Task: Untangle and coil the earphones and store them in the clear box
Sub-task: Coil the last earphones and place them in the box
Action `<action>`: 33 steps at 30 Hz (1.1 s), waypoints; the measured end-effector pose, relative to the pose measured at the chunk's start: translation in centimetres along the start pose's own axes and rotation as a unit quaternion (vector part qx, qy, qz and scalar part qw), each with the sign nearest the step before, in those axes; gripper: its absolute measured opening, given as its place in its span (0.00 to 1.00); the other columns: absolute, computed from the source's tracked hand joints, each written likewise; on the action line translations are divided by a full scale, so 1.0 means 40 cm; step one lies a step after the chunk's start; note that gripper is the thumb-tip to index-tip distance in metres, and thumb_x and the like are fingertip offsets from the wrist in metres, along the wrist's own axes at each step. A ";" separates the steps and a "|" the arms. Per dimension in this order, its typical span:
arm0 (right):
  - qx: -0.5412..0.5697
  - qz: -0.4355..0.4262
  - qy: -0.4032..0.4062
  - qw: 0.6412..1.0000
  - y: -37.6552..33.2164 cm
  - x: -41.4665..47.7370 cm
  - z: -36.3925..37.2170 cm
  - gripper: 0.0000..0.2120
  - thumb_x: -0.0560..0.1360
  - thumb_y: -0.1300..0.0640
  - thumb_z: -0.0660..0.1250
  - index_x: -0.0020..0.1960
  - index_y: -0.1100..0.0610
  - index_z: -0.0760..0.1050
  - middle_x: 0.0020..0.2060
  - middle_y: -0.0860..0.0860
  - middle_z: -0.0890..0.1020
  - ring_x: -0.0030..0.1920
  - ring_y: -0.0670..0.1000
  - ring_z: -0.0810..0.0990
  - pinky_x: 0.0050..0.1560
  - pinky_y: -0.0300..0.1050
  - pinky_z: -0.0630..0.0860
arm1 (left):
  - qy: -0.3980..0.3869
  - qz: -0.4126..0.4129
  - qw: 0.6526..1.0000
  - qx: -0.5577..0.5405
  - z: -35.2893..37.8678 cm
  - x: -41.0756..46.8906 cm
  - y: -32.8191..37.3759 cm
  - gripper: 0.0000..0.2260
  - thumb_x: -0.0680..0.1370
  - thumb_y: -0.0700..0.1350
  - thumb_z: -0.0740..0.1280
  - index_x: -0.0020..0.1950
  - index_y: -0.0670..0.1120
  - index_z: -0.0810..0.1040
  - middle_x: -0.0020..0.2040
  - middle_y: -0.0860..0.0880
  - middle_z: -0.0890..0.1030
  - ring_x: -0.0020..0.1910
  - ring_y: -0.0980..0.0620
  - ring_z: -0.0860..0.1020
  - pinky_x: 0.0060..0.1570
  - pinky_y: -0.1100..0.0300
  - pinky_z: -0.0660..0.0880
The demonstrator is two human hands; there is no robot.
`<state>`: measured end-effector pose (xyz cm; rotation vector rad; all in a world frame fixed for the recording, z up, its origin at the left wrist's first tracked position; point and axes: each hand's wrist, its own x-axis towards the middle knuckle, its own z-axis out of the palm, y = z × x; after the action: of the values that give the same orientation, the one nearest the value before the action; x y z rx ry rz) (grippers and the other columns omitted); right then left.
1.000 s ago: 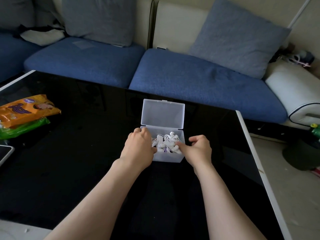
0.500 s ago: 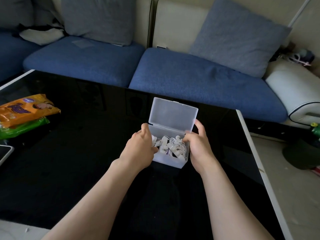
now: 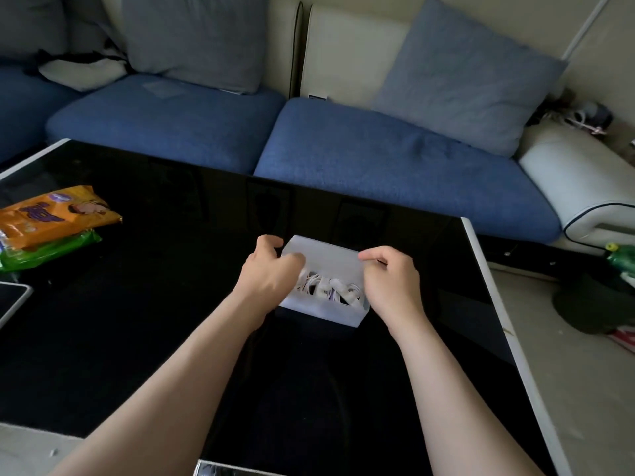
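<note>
Translucent plastic forms the clear box [image 3: 323, 312], which stands on the black glass table [image 3: 171, 304], right of centre and nearer the right edge than the left. Its front wall faces the person.

1. Contents: the white earphones [image 3: 331, 290] lie inside the box as a bundle of cable and earbuds. They show through the gap between the front wall and the lid. Whether the cable is neatly coiled cannot be told.
2. Lid: the lid [image 3: 326, 257] is hinged at the far side and tilts forward over the opening. It is partly lowered and not seated on the box.
3. Left hand: the left hand [image 3: 271, 276] grips the left end of the lid, with the fingers curled over its far corner and the thumb against its near edge.
4. Right hand: the right hand [image 3: 391, 280] pinches the right end of the lid between the thumb and curled fingers. The rest of the hand covers the right end of the box.

Other items: an orange snack packet [image 3: 55, 214] lies on a green packet [image 3: 48, 249] at the table's left edge. A flat white-framed device [image 3: 13, 300] sits just nearer along the same edge. A blue sofa [image 3: 378, 159] with a blue cushion [image 3: 470, 77] runs beyond the far edge.
</note>
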<state>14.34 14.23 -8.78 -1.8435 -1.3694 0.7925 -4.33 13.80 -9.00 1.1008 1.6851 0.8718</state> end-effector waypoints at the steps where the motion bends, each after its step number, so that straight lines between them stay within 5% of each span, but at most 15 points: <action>1: -0.044 -0.020 -0.023 0.999 0.005 -0.010 0.000 0.17 0.82 0.65 0.62 0.64 0.51 0.81 0.61 0.47 0.80 0.52 0.47 0.81 0.45 0.37 0.76 | 0.009 -0.011 1.000 -0.013 0.000 0.000 0.002 0.10 0.75 0.50 0.62 0.54 0.48 0.74 0.48 0.49 0.74 0.48 0.47 0.74 0.47 0.52 0.70; 3: -0.140 -0.075 -0.064 0.985 0.018 -0.028 0.006 0.25 0.80 0.69 0.60 0.73 0.52 0.76 0.73 0.51 0.73 0.66 0.52 0.78 0.57 0.37 0.74 | 0.018 -0.036 0.999 -0.012 -0.001 -0.002 -0.003 0.10 0.79 0.52 0.61 0.44 0.47 0.70 0.40 0.47 0.71 0.40 0.46 0.70 0.42 0.52 0.68; 6: -0.276 -0.121 -0.113 0.947 0.030 -0.055 0.017 0.32 0.81 0.71 0.59 0.82 0.52 0.66 0.83 0.57 0.59 0.83 0.57 0.60 0.73 0.48 0.69 | 0.039 -0.037 0.997 0.048 0.003 -0.002 -0.032 0.10 0.79 0.47 0.64 0.40 0.46 0.68 0.37 0.46 0.69 0.36 0.47 0.66 0.36 0.54 0.63; 8: -0.322 -0.124 -0.118 0.931 0.028 -0.065 0.018 0.31 0.82 0.70 0.60 0.83 0.52 0.64 0.83 0.59 0.58 0.84 0.58 0.56 0.74 0.50 0.69 | 0.047 -0.022 0.994 0.095 0.009 -0.004 -0.044 0.08 0.78 0.42 0.65 0.39 0.45 0.71 0.37 0.45 0.70 0.35 0.47 0.66 0.32 0.57 0.61; 11: -0.337 -0.139 -0.105 0.925 0.028 -0.064 0.029 0.22 0.84 0.61 0.59 0.78 0.56 0.68 0.78 0.60 0.65 0.78 0.61 0.63 0.72 0.53 0.70 | 0.071 -0.015 0.987 0.142 0.014 -0.008 -0.041 0.11 0.78 0.42 0.68 0.38 0.43 0.71 0.35 0.44 0.75 0.29 0.47 0.66 0.25 0.62 0.61; 13: -0.338 -0.128 -0.100 0.927 0.036 -0.059 0.042 0.19 0.87 0.50 0.56 0.75 0.56 0.67 0.78 0.61 0.63 0.75 0.63 0.64 0.72 0.56 0.72 | 0.068 -0.020 0.986 0.149 0.019 -0.008 -0.035 0.14 0.79 0.45 0.72 0.38 0.39 0.76 0.36 0.44 0.81 0.29 0.46 0.76 0.27 0.60 0.71; 16: -0.366 -0.100 -0.152 0.913 0.055 -0.054 0.061 0.28 0.88 0.39 0.49 0.84 0.49 0.52 0.83 0.63 0.44 0.83 0.69 0.47 0.82 0.62 0.58 | 0.058 -0.037 0.989 0.130 0.026 -0.004 -0.034 0.11 0.78 0.47 0.76 0.45 0.38 0.84 0.42 0.41 0.86 0.41 0.42 0.87 0.45 0.48 0.86; 18: -0.374 -0.092 -0.185 0.904 0.067 -0.050 0.065 0.31 0.87 0.35 0.44 0.85 0.41 0.37 0.83 0.61 0.30 0.82 0.67 0.29 0.84 0.64 0.41 | 0.060 -0.030 0.989 0.131 0.034 0.002 -0.036 0.11 0.77 0.47 0.77 0.46 0.39 0.83 0.42 0.41 0.86 0.42 0.42 0.87 0.46 0.47 0.86; 20: -0.391 -0.110 -0.187 0.895 0.075 -0.043 0.066 0.35 0.85 0.32 0.45 0.85 0.40 0.33 0.81 0.62 0.26 0.80 0.67 0.24 0.81 0.65 0.34 | 0.062 -0.025 0.988 0.142 0.040 0.011 -0.041 0.13 0.77 0.48 0.76 0.45 0.38 0.81 0.43 0.41 0.85 0.40 0.43 0.86 0.37 0.51 0.83; 23: -0.446 -0.136 -0.162 0.870 0.082 -0.039 0.073 0.38 0.87 0.37 0.52 0.84 0.43 0.29 0.80 0.66 0.27 0.80 0.68 0.24 0.81 0.66 0.32 | 0.062 -0.030 0.986 0.155 0.044 0.019 -0.047 0.14 0.78 0.49 0.75 0.48 0.39 0.79 0.44 0.41 0.84 0.36 0.45 0.81 0.30 0.59 0.72; 29: -0.442 -0.187 -0.105 0.871 0.096 -0.041 0.090 0.36 0.89 0.46 0.55 0.85 0.46 0.34 0.83 0.69 0.36 0.83 0.67 0.32 0.83 0.62 0.36 | 0.045 -0.058 0.990 0.120 0.046 0.029 -0.057 0.12 0.80 0.47 0.72 0.42 0.41 0.75 0.37 0.43 0.80 0.32 0.47 0.74 0.34 0.58 0.72; 33: -0.444 -0.243 -0.080 0.859 0.121 -0.034 0.096 0.36 0.88 0.51 0.60 0.86 0.50 0.40 0.83 0.69 0.44 0.84 0.71 0.41 0.83 0.65 0.42 | 0.051 -0.084 0.992 0.079 0.051 0.035 -0.069 0.12 0.81 0.45 0.69 0.41 0.43 0.72 0.38 0.44 0.77 0.37 0.45 0.77 0.37 0.56 0.74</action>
<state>13.51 12.62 -14.82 -1.9068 -2.4563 0.0016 -3.48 14.29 -12.55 1.0146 1.9279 0.7076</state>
